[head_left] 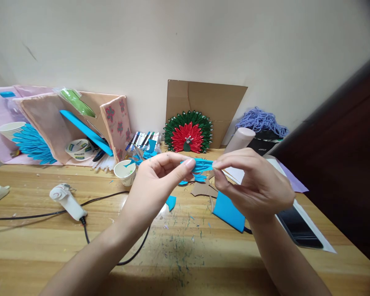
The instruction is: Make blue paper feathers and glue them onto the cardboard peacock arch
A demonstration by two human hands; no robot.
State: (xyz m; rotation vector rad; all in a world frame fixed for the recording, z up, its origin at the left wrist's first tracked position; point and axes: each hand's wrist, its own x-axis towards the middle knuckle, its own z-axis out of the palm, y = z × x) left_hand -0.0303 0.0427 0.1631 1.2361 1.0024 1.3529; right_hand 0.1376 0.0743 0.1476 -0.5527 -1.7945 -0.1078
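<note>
Between my two hands, above the middle of the table, is a small piece of blue crepe paper (202, 165), creased lengthwise. My left hand (169, 170) pinches its left end between thumb and fingers. At the other end, the thumb and forefinger of my right hand (249, 176) are closed on its tip. Behind and below lie more blue cut pieces, partly covered by my fingers. A flat blue sheet (230, 211) rests under my right hand. Farther back stands a red and green peacock-like fan (188, 133) of folded petals.
A hot glue gun (68, 201) with a black cord lies at the left. A paper cup (125, 172), pink box organiser (46, 123) and markers (144, 139) stand behind. Cardboard (203, 98) leans on the wall. A phone (300, 230) and purple yarn (262, 122) are at right.
</note>
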